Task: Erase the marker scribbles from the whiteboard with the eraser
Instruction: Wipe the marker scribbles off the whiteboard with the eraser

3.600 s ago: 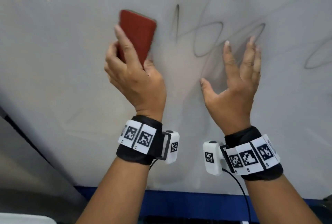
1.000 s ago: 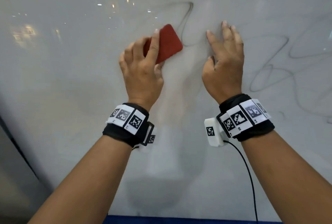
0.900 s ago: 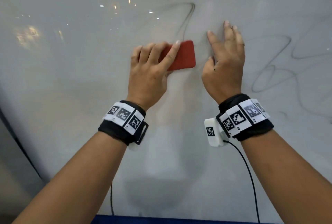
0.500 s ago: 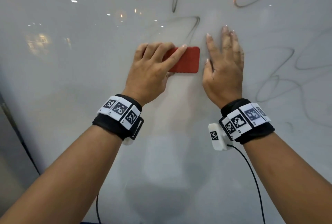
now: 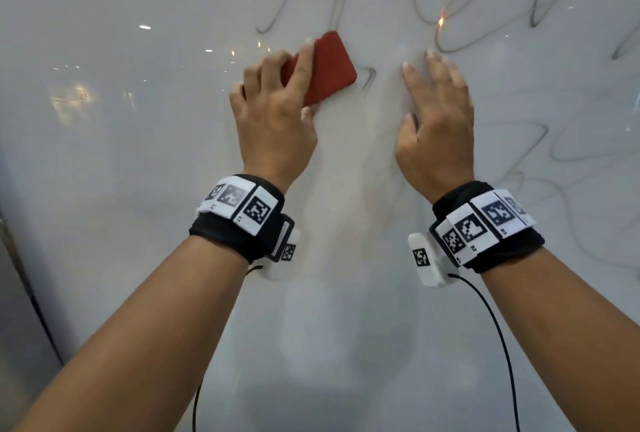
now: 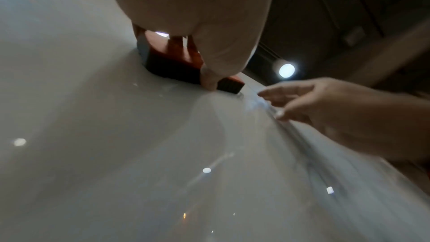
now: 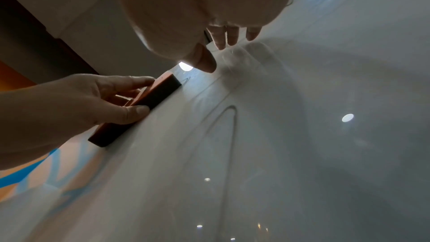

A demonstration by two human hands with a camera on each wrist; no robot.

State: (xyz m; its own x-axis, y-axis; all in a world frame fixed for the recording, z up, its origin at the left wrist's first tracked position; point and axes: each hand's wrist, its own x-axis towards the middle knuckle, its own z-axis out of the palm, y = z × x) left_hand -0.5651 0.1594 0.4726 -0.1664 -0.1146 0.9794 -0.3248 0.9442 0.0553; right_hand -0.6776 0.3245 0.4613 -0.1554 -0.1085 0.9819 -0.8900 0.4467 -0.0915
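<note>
My left hand (image 5: 277, 99) grips a red eraser (image 5: 330, 66) with a dark felt face and presses it flat on the whiteboard (image 5: 121, 189). The eraser (image 7: 139, 106) lies tilted, its far end up and to the right, with my thumb along its lower edge. Grey marker scribbles (image 5: 467, 9) run across the top and right of the board, and a short stroke (image 5: 370, 77) sits just right of the eraser. My right hand (image 5: 436, 109) lies flat on the board with straight fingers, beside the eraser and holding nothing. In the left wrist view the eraser (image 6: 172, 69) shows under my fingers.
The board's left edge and a grey wall (image 5: 14, 310) stand at the far left. The lower and left parts of the board carry no strokes. Each wrist wears a black band with white tags, and thin black cables (image 5: 498, 345) hang from them.
The left hand has swung the eraser from lying level to tilted up-right and slid it left and upward. The right hand has stayed flat on the board. The view has shifted upward.
</note>
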